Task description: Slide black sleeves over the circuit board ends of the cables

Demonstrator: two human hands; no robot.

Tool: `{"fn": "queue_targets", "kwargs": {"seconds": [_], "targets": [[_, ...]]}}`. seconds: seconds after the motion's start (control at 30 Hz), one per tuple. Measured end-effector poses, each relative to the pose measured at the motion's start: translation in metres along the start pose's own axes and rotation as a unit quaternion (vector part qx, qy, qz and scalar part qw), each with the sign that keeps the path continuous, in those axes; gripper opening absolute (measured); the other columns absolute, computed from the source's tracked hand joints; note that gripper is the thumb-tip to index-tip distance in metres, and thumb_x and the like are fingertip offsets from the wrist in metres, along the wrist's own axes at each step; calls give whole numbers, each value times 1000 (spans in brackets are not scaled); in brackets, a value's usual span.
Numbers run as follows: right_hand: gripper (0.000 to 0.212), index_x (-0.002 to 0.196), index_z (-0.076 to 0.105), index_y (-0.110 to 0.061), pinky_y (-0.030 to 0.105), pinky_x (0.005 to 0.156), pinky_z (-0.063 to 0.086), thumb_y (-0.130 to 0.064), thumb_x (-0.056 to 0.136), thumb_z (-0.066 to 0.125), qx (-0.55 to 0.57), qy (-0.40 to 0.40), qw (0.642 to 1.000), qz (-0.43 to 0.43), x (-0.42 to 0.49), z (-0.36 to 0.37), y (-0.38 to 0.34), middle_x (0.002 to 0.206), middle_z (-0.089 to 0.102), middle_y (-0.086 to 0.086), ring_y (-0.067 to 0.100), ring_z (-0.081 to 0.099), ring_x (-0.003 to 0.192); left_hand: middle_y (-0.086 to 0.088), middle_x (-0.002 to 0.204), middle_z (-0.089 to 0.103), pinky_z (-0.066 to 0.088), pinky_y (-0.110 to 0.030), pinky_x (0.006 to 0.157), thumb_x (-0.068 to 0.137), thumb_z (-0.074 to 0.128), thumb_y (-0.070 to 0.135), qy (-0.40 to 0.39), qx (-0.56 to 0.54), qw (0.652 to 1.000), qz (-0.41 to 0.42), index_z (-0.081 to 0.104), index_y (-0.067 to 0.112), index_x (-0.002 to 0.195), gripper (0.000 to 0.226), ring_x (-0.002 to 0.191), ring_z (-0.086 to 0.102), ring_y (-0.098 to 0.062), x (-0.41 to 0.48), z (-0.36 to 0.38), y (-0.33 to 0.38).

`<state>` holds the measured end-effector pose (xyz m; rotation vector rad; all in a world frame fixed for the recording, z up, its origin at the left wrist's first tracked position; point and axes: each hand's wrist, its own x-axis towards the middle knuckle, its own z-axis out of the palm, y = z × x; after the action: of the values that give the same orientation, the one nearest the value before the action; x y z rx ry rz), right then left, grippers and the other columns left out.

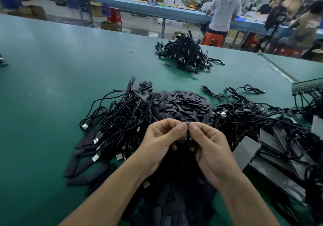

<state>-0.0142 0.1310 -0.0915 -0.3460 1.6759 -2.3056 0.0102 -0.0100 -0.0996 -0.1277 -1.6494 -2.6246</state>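
In the head view the job looks well short of finished: a big heap of loose black sleeves (188, 103) lies in the middle of the green table (52, 68), with a tangle of black USB cables (122, 120) to its left and another tangle (253, 113) to its right, while a smaller pile of cables (188, 54) far off, several ends already covered in black, seems to be the finished lot. Near the middle, just above the heap, the left hand (162, 138) and right hand (208, 143) meet, fingers curled, thumbs almost tip to tip, both pinching one small circuit board (185, 123) whose top edge shows between them. Something dark hangs below the board between the fingers; I cannot tell whether it is a sleeve part-way on or only the cable
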Motion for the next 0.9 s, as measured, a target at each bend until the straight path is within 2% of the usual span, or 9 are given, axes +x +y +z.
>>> {"fn": "queue_targets", "kwargs": {"seconds": [0.1,0.23,0.4,0.57,0.7,0.83,0.9], "targets": [[23,95,75,-5,32,75,58,-24,86,66,41,-15,998,33,3,-2,-1,91,71,18,26,69,83,4,72,68,47,-15,55,73,75,32,21,18,1000,2,73,23,70,10,65,61,-4,1,0,-1],[23,95,73,-1,29,67,58,-20,85,66,66,-25,995,66,6,-3,-3,86,71,17,23,69,77,2,74,70,50,-17,57,76,76,27,33,12,999,8,75,21,72,6,67,63,-5,2,-1,-5],[28,102,69,5,35,76,61,-18,86,66,88,-32,991,93,8,-7,-1,91,71,19,26,69,82,0,74,70,53,-19,60,76,77,25,37,-2,999,9,76,19,73,7,67,64,-7,1,1,-7],[37,107,66,11,34,72,60,-18,86,65,106,-29,989,101,7,-5,-1,91,70,20,25,68,80,0,71,70,53,-19,57,73,77,25,50,-4,999,9,75,19,69,7,65,65,-7,1,3,-8],[31,101,70,6,37,76,58,-20,87,64,107,-37,986,124,7,-5,-3,90,69,20,27,66,80,-2,69,69,52,-18,56,73,76,23,40,-13,999,-8,75,17,69,7,61,64,-7,2,5,-7],[22,90,71,-1,29,62,57,-21,88,63,121,-38,985,117,6,-3,-4,79,68,13,20,63,66,-1,69,66,51,-18,55,74,76,28,45,-4,999,-13,74,17,72,12,61,61,-6,3,5,-8],[19,87,68,-2,28,59,55,-19,89,61,137,-35,985,102,4,-3,-4,75,64,10,18,60,66,1,69,66,50,-19,52,75,75,30,33,2,999,-18,73,18,72,12,60,60,-7,2,5,-7]]}}
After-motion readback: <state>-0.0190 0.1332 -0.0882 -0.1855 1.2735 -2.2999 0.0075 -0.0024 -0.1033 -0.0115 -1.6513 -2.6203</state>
